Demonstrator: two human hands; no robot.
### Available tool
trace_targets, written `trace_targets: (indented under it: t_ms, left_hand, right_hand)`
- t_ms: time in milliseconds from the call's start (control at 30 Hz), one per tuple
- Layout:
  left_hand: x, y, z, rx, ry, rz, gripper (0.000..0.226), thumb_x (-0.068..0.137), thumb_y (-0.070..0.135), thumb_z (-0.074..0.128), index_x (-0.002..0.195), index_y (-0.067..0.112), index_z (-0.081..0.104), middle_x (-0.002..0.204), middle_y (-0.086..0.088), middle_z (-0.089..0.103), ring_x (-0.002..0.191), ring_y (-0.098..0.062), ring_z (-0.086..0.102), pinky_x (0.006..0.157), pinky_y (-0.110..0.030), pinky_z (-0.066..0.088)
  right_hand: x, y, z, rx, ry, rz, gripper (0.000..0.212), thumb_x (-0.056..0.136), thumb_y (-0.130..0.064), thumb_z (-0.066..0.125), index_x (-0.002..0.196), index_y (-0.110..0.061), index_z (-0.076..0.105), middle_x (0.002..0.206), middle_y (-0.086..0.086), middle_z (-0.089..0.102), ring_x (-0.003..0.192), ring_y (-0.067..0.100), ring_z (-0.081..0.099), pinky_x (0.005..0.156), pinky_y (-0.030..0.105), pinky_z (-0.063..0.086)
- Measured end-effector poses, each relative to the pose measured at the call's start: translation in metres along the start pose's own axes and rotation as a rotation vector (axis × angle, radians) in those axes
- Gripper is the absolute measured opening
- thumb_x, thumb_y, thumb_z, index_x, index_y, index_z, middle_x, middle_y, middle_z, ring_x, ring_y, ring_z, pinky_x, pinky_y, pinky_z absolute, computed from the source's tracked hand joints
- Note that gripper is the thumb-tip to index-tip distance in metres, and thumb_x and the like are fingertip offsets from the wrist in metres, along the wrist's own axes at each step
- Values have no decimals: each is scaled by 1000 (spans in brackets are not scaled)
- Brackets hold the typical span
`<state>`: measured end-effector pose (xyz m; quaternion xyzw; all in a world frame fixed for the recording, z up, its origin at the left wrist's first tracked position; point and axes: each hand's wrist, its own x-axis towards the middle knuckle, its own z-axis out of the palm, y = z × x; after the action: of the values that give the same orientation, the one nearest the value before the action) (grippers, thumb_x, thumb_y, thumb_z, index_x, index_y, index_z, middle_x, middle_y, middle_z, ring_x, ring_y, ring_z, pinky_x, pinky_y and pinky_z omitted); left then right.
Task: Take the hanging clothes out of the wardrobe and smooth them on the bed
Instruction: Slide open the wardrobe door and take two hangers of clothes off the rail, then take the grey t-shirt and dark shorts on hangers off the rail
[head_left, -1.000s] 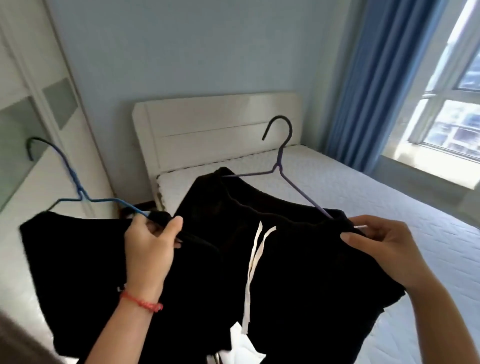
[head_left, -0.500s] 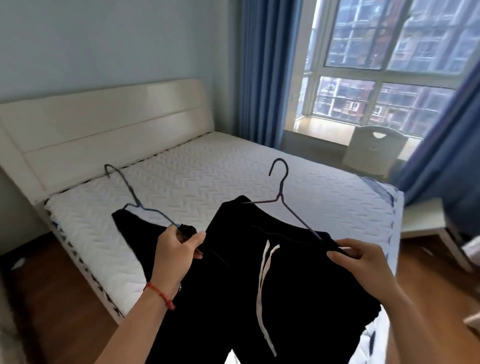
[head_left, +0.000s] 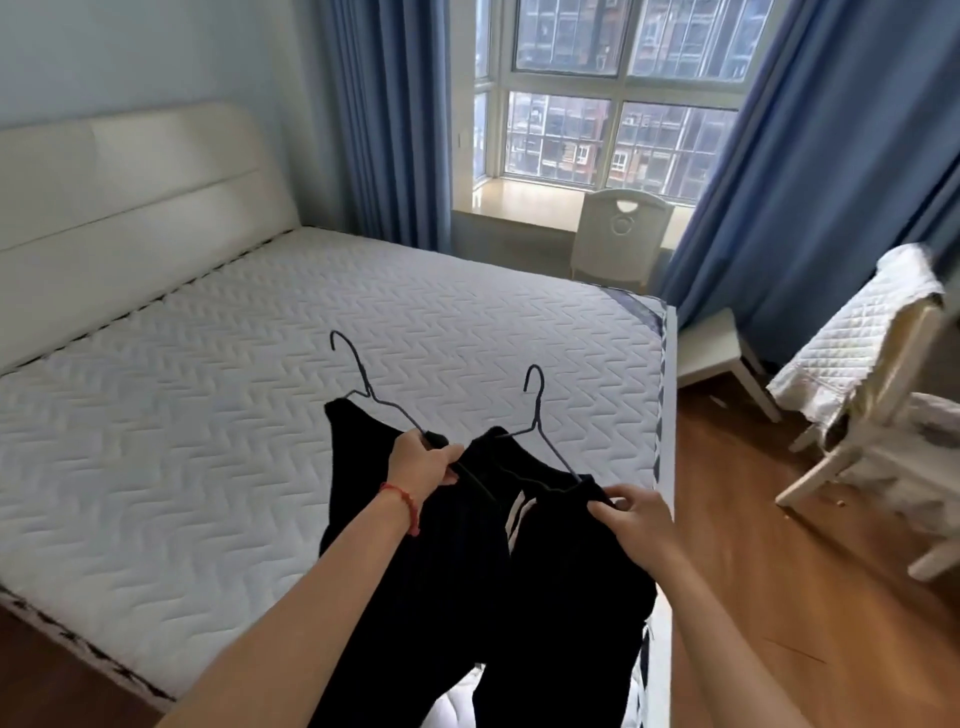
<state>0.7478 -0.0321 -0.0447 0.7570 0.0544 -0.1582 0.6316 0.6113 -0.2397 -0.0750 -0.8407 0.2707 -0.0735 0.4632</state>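
Two black garments hang on thin wire hangers above the foot of the bed (head_left: 218, 415), a white quilted mattress. My left hand (head_left: 423, 465) grips the shoulder of the left hanger (head_left: 363, 384) together with its black garment (head_left: 410, 597). My right hand (head_left: 636, 519) pinches the end of the right hanger (head_left: 540, 415), which carries black trousers (head_left: 566, 597) with a white drawstring. The two garments overlap and their lower parts run out of view.
A cream headboard (head_left: 130, 208) stands at the left. Blue curtains (head_left: 810, 171) frame a window, with a white chair (head_left: 618, 239) below it. Right of the bed are a small white table (head_left: 711, 348) and a chair draped in quilted cloth (head_left: 857, 338) on the wooden floor.
The view has swung right from the wardrobe side to the bed and window. Both hands have carried the hangers out over the mattress, still holding them.
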Motion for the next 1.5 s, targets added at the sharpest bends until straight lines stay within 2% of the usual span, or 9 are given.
trace_targets:
  t_ms: [100,167,233,367,533,833,1100,1400,1500]
  left_hand:
    - [15,-16,12,-185,-89,-159,15,88,-2,54,74,2,49,75,-13,53,58,-18,60,52,-23,56]
    - [19,-26,15,-263,-161,-243,5,93,3,47,94,0,51,95,-16,52,84,-25,62,80,-34,54]
    - [21,-34,15,-207,-156,-270,27,93,14,50,117,0,50,110,-12,49,110,-29,54,95,-40,44]
    - [8,-52,-11,59,-104,-138,36,91,18,54,124,3,53,114,-10,56,103,-20,51,92,-35,44]
    - [-43,-97,-94,470,52,37,34,90,18,56,122,7,56,127,-8,58,119,-21,53,101,-26,36]
    - [-182,-144,-266,527,539,-116,30,87,18,60,116,10,61,119,-6,63,110,-17,59,92,-20,39]
    - [-385,-188,-341,311,1106,-374,29,84,9,62,113,1,61,114,-15,64,110,-26,59,92,-26,40]
    - [-560,-170,-372,420,1634,-465,33,86,18,61,117,7,60,123,-9,62,116,-23,56,98,-33,40]
    - [-593,-151,-392,478,1707,-429,34,88,20,59,120,10,59,126,-7,59,119,-22,53,101,-32,38]
  right_hand:
    - [9,25,15,-124,-8,104,8,79,-25,66,86,-26,70,74,-4,68,78,19,66,72,32,49]
    - [12,39,22,-201,-22,182,25,84,-28,61,106,-19,67,94,5,70,97,24,64,80,32,45]
    - [13,45,26,-213,-26,222,32,87,-24,56,117,-13,62,112,11,67,109,27,60,87,32,43]
    - [14,33,33,-208,-68,176,36,89,-23,53,124,-11,57,121,12,63,113,25,57,94,33,41]
    - [7,-8,69,-235,-199,-4,33,90,-22,54,120,-11,60,118,11,64,110,22,58,93,29,41]
    - [-47,-128,220,-344,-713,-456,38,93,-30,51,129,-17,52,130,3,57,119,17,53,97,27,40]
    - [-197,-219,335,-333,-1125,-955,34,92,-28,54,125,-17,56,129,2,57,119,17,52,93,23,37]
    - [-395,-307,362,17,-1436,-1416,32,90,-28,56,121,-21,59,115,-9,61,103,4,55,91,20,43]
    - [-450,-338,354,161,-1490,-1542,32,91,-26,55,122,-21,59,118,-7,62,102,3,55,84,4,40]
